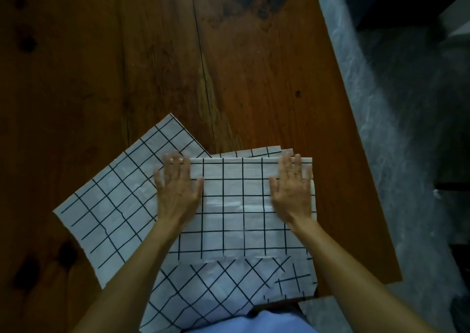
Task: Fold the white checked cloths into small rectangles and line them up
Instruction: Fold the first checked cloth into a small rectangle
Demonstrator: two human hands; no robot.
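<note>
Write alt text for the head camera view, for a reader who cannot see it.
Seen from above, a person's left hand and right hand press flat on a folded white checked cloth lying on a wooden table. It lies on more overlapping checked cloths that reach the near table edge.

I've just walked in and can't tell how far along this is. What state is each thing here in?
Top cloth: folded over, lying flat, pressed by both hands.
Left cloth: spread flat, angled, partly covered.
Bottom cloth: rumpled, hanging over the table edge.
Left hand: flat, fingers straight.
Right hand: flat, fingers straight.
</note>
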